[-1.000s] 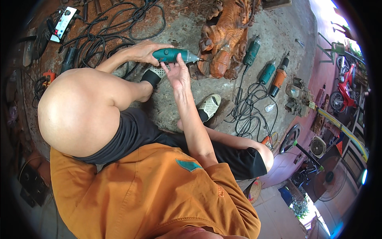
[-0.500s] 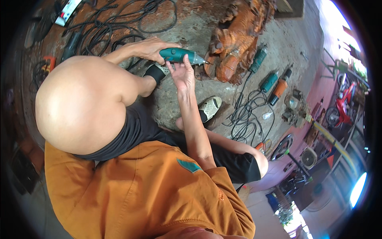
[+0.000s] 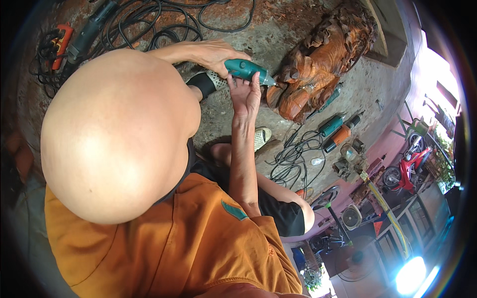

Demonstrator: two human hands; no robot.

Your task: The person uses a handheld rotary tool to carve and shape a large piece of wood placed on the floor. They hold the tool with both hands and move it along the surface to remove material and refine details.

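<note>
My left hand (image 3: 216, 55) is wrapped round the rear of a green die grinder (image 3: 246, 70). From below, my right hand (image 3: 244, 102) grips the tool's front half, palm up, with its thumb near the silver nose. The grinder's thin bit points right and meets the near end of a brown wood carving (image 3: 318, 67); whether it presses into the wood is too small to tell. The carving lies on the floor, its surface deeply cut and glossy in places.
Right of the carving lie another green power tool (image 3: 332, 125), an orange one (image 3: 340, 137) and tangled black cables (image 3: 298, 156). More cables (image 3: 149, 25) and a dark power tool (image 3: 92, 35) lie at the upper left. My bare knee (image 3: 119, 134) fills the left side.
The view has shifted and turned, so my knee looks larger and the white power strip has left the picture. Both hands keep their hold on the die grinder, its bit still at the carving.
</note>
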